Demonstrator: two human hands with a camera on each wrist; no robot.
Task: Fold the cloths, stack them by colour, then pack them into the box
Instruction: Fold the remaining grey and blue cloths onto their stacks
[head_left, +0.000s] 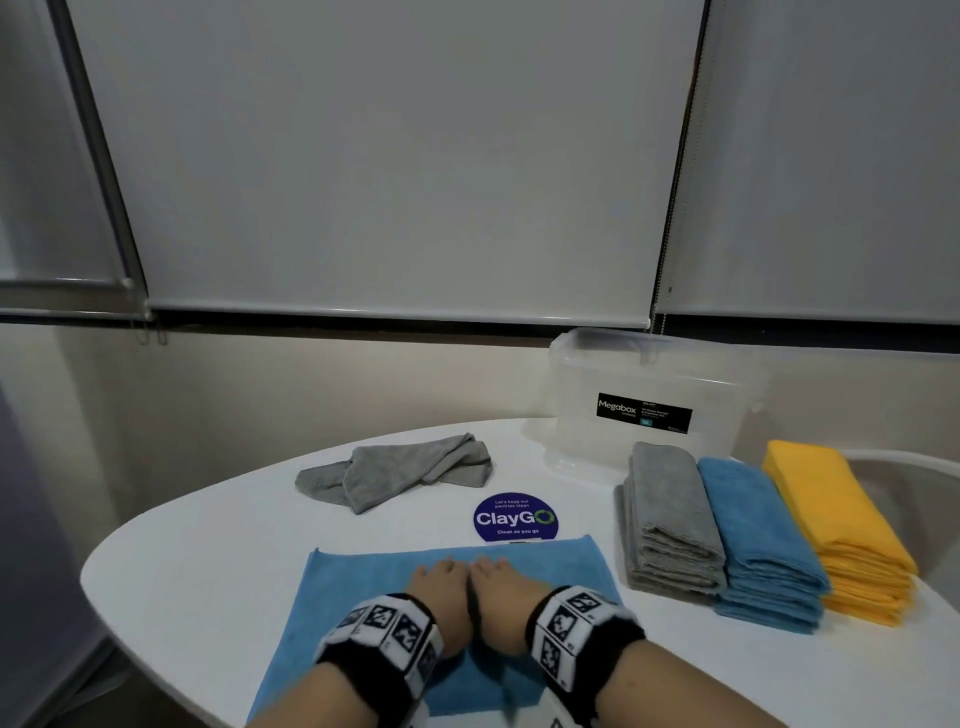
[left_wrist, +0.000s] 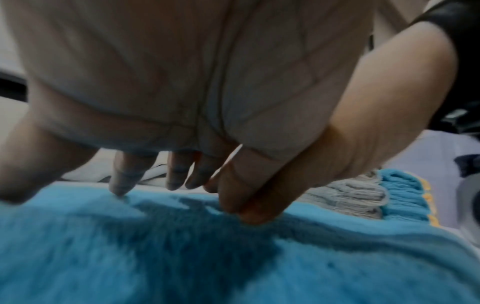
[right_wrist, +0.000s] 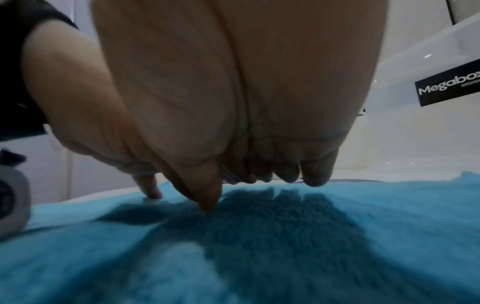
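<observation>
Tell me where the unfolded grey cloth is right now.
In the head view the crumpled grey cloth lies on the white table's far left side, just beyond the ClayGo sticker and left of the Megabox box, clear of both hands.

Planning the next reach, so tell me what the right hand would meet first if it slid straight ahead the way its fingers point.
The right hand lies flat on the blue cloth. Straight ahead it would probably cross the cloth's far edge, then meet the round ClayGo sticker, flat on the table.
</observation>
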